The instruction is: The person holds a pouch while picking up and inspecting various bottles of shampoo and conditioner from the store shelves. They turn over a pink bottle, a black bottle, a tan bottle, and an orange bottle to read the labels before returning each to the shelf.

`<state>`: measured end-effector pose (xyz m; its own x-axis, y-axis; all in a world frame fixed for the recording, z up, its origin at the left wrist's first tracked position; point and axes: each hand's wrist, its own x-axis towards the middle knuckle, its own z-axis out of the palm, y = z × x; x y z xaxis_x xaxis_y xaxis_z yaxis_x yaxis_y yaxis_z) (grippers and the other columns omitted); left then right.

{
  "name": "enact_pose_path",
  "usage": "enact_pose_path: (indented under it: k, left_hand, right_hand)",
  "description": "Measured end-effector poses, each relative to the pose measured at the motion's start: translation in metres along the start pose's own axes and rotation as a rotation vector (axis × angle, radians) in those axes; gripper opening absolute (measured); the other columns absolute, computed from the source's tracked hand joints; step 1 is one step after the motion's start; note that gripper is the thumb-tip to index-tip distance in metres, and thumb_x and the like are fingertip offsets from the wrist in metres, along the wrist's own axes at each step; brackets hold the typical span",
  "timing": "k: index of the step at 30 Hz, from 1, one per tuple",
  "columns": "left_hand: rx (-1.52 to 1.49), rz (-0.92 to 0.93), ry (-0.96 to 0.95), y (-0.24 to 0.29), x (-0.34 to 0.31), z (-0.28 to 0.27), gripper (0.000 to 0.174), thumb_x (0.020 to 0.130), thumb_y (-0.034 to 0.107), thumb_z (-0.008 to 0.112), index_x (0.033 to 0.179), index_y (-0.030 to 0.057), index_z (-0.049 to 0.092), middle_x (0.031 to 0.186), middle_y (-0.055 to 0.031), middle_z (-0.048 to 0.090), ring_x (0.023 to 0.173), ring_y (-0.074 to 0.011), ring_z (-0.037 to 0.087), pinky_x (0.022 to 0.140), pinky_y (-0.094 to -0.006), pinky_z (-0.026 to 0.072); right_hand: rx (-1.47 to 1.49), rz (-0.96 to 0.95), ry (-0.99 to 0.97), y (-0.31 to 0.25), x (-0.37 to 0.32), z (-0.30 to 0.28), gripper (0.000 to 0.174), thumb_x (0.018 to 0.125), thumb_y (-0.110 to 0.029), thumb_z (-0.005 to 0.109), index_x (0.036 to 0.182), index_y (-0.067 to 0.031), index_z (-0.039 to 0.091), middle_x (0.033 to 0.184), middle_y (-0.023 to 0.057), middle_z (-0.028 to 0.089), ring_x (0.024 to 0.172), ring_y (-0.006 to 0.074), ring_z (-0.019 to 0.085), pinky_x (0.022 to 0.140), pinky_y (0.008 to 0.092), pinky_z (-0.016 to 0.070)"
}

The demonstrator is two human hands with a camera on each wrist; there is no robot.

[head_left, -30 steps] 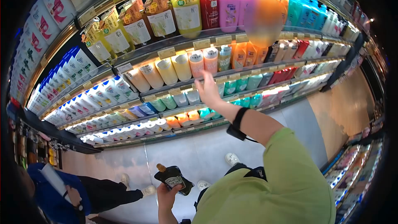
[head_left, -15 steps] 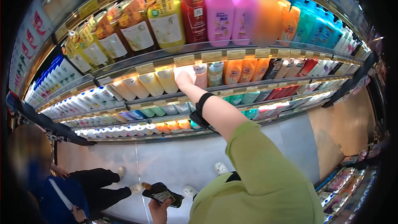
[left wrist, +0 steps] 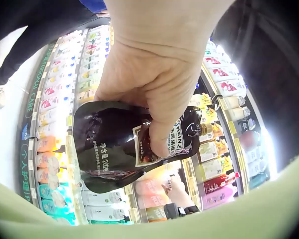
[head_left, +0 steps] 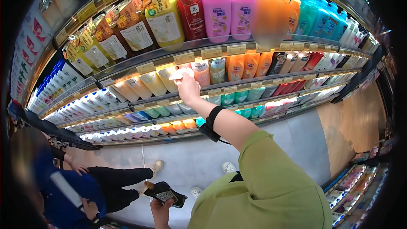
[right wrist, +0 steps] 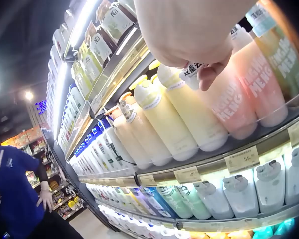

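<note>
My left hand (head_left: pixel 160 210) holds a black Heinz sauce pouch (head_left: pixel 167 196) with a gold cap, low over the floor. In the left wrist view the thumb presses across the label of the pouch (left wrist: pixel 107 144). My right hand (head_left: pixel 188 88) reaches to a middle shelf. In the right wrist view its curled fingers grip the top of a pink bottle (right wrist: pixel 226 107) with a white collar; the palm hides the bottle's upper end. Beside it stand another pink bottle (right wrist: pixel 261 89) and pale yellow pump bottles (right wrist: pixel 194 114), all upright on the shelf.
Above the hand, a shelf edge with price tags (head_left: pixel 184 57) carries pink-purple shampoo bottles (head_left: pixel 216 10) and a red pump bottle (head_left: pixel 193 12). Lower shelves hold more bottles. A person in a blue top (head_left: pixel 76 191) stands at the left. Grey floor (head_left: pixel 271 144) lies below.
My right hand has moved left and onward to the shelf, from hanging before the pink bottles to gripping one at its top. The left hand keeps the sauce pouch low.
</note>
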<state>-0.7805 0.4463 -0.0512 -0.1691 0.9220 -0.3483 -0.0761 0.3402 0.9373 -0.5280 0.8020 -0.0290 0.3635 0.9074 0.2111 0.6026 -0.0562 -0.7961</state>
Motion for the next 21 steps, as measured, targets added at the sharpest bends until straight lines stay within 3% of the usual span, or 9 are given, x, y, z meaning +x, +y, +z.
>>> enact_pose_path:
  k: [6,9,11,13,15,17,19,21]
  left_hand:
    - [-0.024,-0.038,-0.013,0.000,-0.002,-0.009,0.033,0.070,-0.011,0.067,0.101,-0.0023,0.060,0.092,-0.0068,0.065,0.082,-0.0138,0.061,0.077,-0.0271,0.0497]
    - [-0.039,-0.032,-0.007,0.002,-0.006,-0.007,0.031,0.072,-0.009,0.066,0.101,-0.0019,0.060,0.091,-0.0059,0.065,0.082,-0.0133,0.061,0.077,-0.0270,0.0494]
    - [-0.023,-0.025,-0.025,-0.001,-0.005,-0.010,0.033,0.075,-0.008,0.064,0.106,-0.0015,0.057,0.095,-0.0063,0.064,0.086,-0.0136,0.060,0.080,-0.0275,0.0484]
    - [-0.007,-0.015,-0.037,-0.001,-0.004,-0.008,0.036,0.077,-0.007,0.062,0.111,-0.0010,0.054,0.100,-0.0068,0.062,0.091,-0.0140,0.059,0.083,-0.0279,0.0473]
    - [-0.044,0.077,0.002,0.006,0.003,0.004,0.045,0.082,-0.004,0.057,0.125,0.0018,0.043,0.110,-0.0079,0.057,0.101,-0.0153,0.055,0.088,-0.0292,0.0441]
    - [-0.097,0.070,-0.005,0.001,0.016,0.008,0.064,0.088,-0.003,0.049,0.144,0.0064,0.020,0.124,-0.0096,0.048,0.107,-0.0154,0.050,0.090,-0.0300,0.0428]
    - [-0.139,0.033,-0.101,0.032,0.017,0.030,0.062,0.091,-0.001,0.047,0.145,0.0107,0.020,0.114,-0.0086,0.055,0.096,-0.0130,0.054,0.086,-0.0271,0.0439]
    - [-0.099,0.123,-0.197,0.038,0.030,0.047,0.053,0.092,-0.001,0.046,0.142,0.0062,0.030,0.118,-0.0072,0.054,0.099,-0.0125,0.053,0.086,-0.0263,0.0439]
  right_hand:
    - [0.013,-0.036,0.024,0.015,-0.006,0.006,0.026,0.086,-0.023,0.057,0.107,-0.0074,0.053,0.086,0.0216,0.063,0.083,0.0406,0.062,0.073,0.0500,0.0487]
    - [0.109,-0.060,0.046,0.024,-0.009,-0.001,0.029,0.085,-0.020,0.056,0.112,-0.0092,0.050,0.096,0.0199,0.062,0.084,0.0413,0.061,0.074,0.0500,0.0486]
    - [0.171,-0.319,0.147,0.027,-0.021,-0.012,0.034,0.084,-0.016,0.055,0.116,-0.0113,0.047,0.110,0.0167,0.059,0.086,0.0419,0.060,0.076,0.0499,0.0484]
    - [0.167,-0.358,0.170,0.016,-0.034,-0.042,0.032,0.081,-0.015,0.058,0.112,-0.0114,0.050,0.116,0.0134,0.055,0.084,0.0432,0.058,0.076,0.0485,0.0490]
    - [0.274,-0.567,-0.014,-0.002,-0.045,-0.092,0.028,0.083,-0.015,0.058,0.110,-0.0101,0.053,0.102,0.0102,0.059,0.078,0.0347,0.062,0.073,0.0418,0.0512]
    - [0.507,-0.208,-0.473,-0.018,-0.056,-0.143,0.023,0.088,-0.019,0.058,0.109,-0.0092,0.055,0.090,0.0041,0.059,0.072,0.0189,0.063,0.060,0.0302,0.0514]
    - [0.622,-0.083,-0.777,-0.019,-0.051,-0.187,0.028,0.090,-0.023,0.058,0.113,-0.0076,0.054,0.108,0.0058,0.060,0.064,0.0037,0.056,0.046,0.0182,0.0439]
    - [0.901,0.014,-0.928,-0.001,-0.054,-0.202,0.035,0.089,-0.030,0.061,0.113,-0.0050,0.053,0.110,0.0057,0.059,0.062,0.0040,0.056,0.045,0.0170,0.0437]
